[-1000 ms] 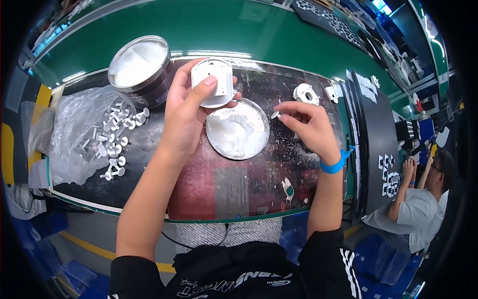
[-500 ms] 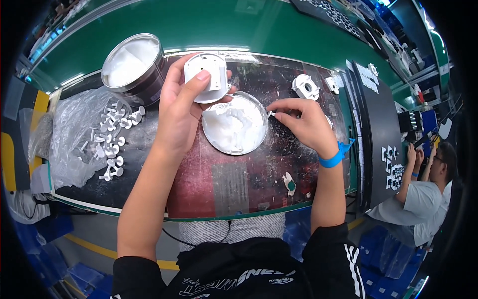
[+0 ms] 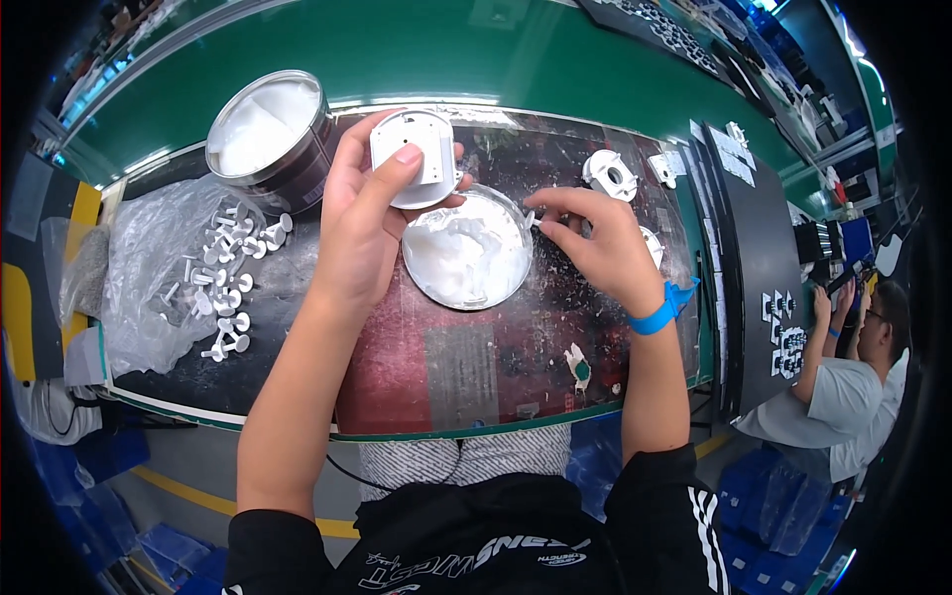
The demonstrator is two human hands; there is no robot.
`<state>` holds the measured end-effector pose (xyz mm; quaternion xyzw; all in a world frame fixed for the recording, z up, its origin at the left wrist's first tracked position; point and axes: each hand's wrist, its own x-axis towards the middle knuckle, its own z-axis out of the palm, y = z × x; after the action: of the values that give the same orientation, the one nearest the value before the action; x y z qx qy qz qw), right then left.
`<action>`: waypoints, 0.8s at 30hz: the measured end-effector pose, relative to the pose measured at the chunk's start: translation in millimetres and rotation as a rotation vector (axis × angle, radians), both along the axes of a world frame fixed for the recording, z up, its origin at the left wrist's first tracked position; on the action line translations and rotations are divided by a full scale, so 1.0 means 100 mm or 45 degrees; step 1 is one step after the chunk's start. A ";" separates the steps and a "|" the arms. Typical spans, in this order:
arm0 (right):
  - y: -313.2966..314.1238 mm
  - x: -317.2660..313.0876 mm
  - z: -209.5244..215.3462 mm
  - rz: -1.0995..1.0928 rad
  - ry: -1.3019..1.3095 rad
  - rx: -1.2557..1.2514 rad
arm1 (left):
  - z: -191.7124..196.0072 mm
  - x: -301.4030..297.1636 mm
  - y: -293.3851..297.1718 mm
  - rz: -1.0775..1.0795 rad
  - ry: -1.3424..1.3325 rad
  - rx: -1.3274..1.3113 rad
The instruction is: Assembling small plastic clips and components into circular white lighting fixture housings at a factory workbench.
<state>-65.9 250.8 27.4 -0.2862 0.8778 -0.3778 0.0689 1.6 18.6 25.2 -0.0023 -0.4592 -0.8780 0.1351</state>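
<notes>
My left hand (image 3: 362, 203) is closed round a white round plastic housing (image 3: 428, 164), its thumb lying across the flat, raised face. Just below and right of it sits a shallow round dish (image 3: 436, 295) with white grease (image 3: 466, 248) smeared inside. At the dish's right rim, my right hand (image 3: 605, 238) pinches a small white plastic pin (image 3: 534, 219) between thumb and fingertips. The pin's far end is close to the rim; I cannot tell whether they touch. A blue band (image 3: 662, 309) circles my right wrist.
Several white mushroom-shaped pins (image 3: 226, 283) lie at left on a clear plastic bag (image 3: 144, 268). A dark tub (image 3: 297, 183) of white grease stands behind them. White ring-shaped parts (image 3: 610, 177) lie beyond my right hand. Black boards (image 3: 739, 268) edge the right; a co-worker (image 3: 853, 377) sits past them.
My right hand has shifted slightly left and up, bringing the pin to the dish's right rim and turning it. My left hand and the housing hold nearly the same place.
</notes>
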 end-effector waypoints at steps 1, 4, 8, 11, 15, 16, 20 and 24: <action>0.00 0.00 0.00 0.002 0.002 -0.001 | 0.01 0.01 0.00 0.004 -0.003 -0.003; 0.01 -0.01 0.00 0.040 0.042 -0.003 | 0.01 0.01 0.00 0.002 -0.004 -0.001; 0.03 0.01 0.02 0.052 -0.167 -0.424 | -0.01 -0.01 0.00 0.000 0.008 0.012; 0.06 0.01 0.09 0.160 -0.355 -0.639 | -0.01 -0.01 -0.02 -0.015 0.011 0.002; 0.07 0.02 0.02 0.257 -0.592 -0.887 | 0.02 0.02 -0.02 -0.037 0.002 -0.005; 0.06 0.02 0.00 0.226 -0.643 -0.929 | 0.02 0.03 -0.02 -0.045 -0.005 -0.006; 0.06 0.03 0.02 0.114 -0.775 -0.975 | 0.03 0.04 0.00 -0.123 -0.050 -0.009; 0.02 0.05 0.03 0.020 -0.832 -0.988 | 0.06 0.07 0.05 -0.168 -0.104 -0.030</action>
<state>-61.4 252.8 30.0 -0.1641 0.6033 -0.7454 0.2313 8.8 23.3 30.9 0.0016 -0.4734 -0.8789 0.0580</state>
